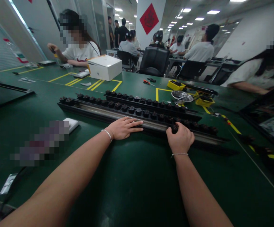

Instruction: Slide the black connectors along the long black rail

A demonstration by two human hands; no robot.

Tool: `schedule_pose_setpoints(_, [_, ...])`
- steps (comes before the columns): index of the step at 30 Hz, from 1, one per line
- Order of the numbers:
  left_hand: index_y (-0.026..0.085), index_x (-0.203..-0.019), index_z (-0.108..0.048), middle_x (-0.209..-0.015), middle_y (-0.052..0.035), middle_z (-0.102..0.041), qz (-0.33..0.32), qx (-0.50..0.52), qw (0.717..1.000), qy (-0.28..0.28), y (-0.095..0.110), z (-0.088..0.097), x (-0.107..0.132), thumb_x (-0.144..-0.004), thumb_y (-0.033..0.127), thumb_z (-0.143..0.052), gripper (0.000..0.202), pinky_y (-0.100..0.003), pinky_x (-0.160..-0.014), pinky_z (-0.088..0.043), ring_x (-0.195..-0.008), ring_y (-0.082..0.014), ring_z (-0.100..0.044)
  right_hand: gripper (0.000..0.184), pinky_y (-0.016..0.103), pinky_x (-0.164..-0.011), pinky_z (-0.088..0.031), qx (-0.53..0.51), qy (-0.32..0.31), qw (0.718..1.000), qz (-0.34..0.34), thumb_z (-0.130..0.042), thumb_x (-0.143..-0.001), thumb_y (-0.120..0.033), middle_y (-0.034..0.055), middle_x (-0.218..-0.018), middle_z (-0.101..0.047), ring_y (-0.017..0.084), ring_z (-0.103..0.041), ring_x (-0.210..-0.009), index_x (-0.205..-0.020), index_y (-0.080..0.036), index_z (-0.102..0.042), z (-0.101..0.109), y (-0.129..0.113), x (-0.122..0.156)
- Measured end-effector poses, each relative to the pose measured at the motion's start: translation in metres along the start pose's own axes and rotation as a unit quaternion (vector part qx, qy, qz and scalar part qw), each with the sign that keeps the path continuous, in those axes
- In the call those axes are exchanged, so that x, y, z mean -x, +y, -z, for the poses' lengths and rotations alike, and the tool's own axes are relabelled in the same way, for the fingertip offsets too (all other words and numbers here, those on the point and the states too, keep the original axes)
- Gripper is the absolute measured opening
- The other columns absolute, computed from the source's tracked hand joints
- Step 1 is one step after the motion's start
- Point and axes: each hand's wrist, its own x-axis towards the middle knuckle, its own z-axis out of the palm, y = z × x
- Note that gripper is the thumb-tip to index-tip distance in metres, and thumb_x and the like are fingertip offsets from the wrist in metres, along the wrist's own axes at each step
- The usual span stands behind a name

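A long black metal channel [87, 111] with a bare, shiny inside lies across the green table. My left hand [124, 127] rests flat on its near edge, fingers spread, holding nothing. At the channel's right half, my right hand [181, 138] curls thumb and fingers round a small black round piece [175, 128], resembling the socket modules nearby. Whether that piece is seated in the channel cannot be made out. Just behind runs a row of black socket modules [131, 109]. Farther back lies another black strip [127, 98] bearing several similar modules.
Behind the strips are a metal bowl [181, 97], yellow bins [175, 85], an orange screwdriver [146, 82] and a white box [106, 67]. A white-edged, blurred device [72, 125] lies left. People sit across the table and at right. Dark equipment [269, 116] stands at right.
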Motion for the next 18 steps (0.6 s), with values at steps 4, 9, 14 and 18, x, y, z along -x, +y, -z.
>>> schedule_pose_setpoints(4, [0.033,-0.142,-0.030,-0.152,-0.0026,-0.028,0.015,0.006,1.000,-0.016,0.0010,0.0010,-0.0003,-0.084,0.025,-0.049,0.062,-0.038,-0.107,-0.026,-0.132,-0.0229,-0.036,0.043,0.046,-0.100,-0.027,-0.001,0.000,1.000,0.004,-0.047,-0.073,-0.035,0.0128,-0.106,-0.064,0.026,-0.051,-0.107,-0.110,-0.016,-0.059,0.0002,0.0004,-0.0001])
schedule_pose_setpoints(9, [0.031,-0.142,-0.032,-0.151,-0.0048,-0.029,0.007,0.005,1.000,-0.001,0.0005,0.0006,-0.0002,-0.083,0.024,-0.050,0.062,-0.038,-0.106,-0.027,-0.129,-0.0236,-0.040,0.043,0.046,-0.099,-0.028,-0.012,-0.006,1.000,0.000,-0.047,-0.074,-0.034,0.0136,-0.107,-0.063,0.026,-0.051,-0.105,-0.111,-0.016,-0.058,0.0000,0.0028,-0.0009])
schedule_pose_setpoints(14, [0.031,-0.142,-0.033,-0.151,-0.0052,-0.029,0.008,0.006,1.000,0.005,0.0001,-0.0009,0.0001,-0.083,0.024,-0.049,0.062,-0.039,-0.104,-0.029,-0.125,-0.0242,-0.043,0.043,0.046,-0.099,-0.026,-0.017,-0.013,1.000,-0.001,-0.046,-0.074,-0.034,0.0142,-0.108,-0.062,0.026,-0.050,-0.106,-0.111,-0.015,-0.058,-0.0010,0.0049,-0.0013])
schedule_pose_setpoints(18, [0.032,-0.142,-0.033,-0.151,-0.0047,-0.030,0.014,0.006,1.000,0.002,0.0002,-0.0008,0.0001,-0.083,0.023,-0.050,0.062,-0.040,-0.104,-0.029,-0.123,-0.0246,-0.044,0.043,0.049,-0.101,-0.023,-0.012,-0.004,1.000,-0.002,-0.046,-0.073,-0.035,0.0142,-0.109,-0.062,0.027,-0.049,-0.109,-0.109,-0.015,-0.059,-0.0012,0.0048,-0.0007])
